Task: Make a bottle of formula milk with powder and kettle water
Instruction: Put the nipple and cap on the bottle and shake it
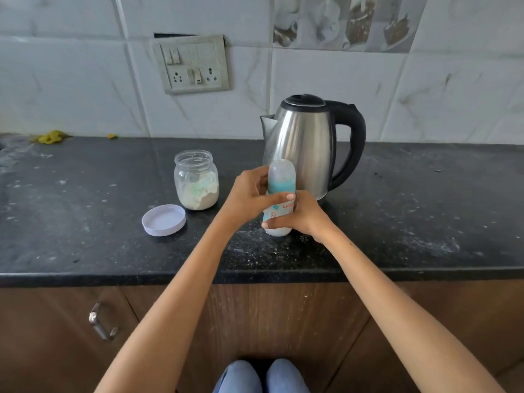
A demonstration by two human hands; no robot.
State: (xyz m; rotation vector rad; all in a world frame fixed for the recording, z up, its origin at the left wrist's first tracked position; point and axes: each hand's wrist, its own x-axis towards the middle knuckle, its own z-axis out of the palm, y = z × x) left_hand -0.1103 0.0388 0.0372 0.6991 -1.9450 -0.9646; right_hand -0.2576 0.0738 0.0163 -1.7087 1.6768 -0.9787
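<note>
A baby bottle (281, 177) with a clear dome cap and a teal collar stands upright on the black counter (397, 222), in front of the kettle. White liquid shows at its base. My left hand (249, 197) wraps the bottle's upper part near the collar. My right hand (303, 217) grips its lower body from the right. The steel kettle (303, 148) with a black handle stands just behind, lid closed. To the left sits an open glass jar (197, 180) partly filled with pale powder, with its white lid (164, 220) lying upside down in front.
A switch and socket panel (192, 63) is on the tiled wall behind. A yellow cloth (51, 136) lies at the counter's far left back. Powder dust speckles the counter. Brown cabinet doors with a metal handle (100, 324) are below the counter edge.
</note>
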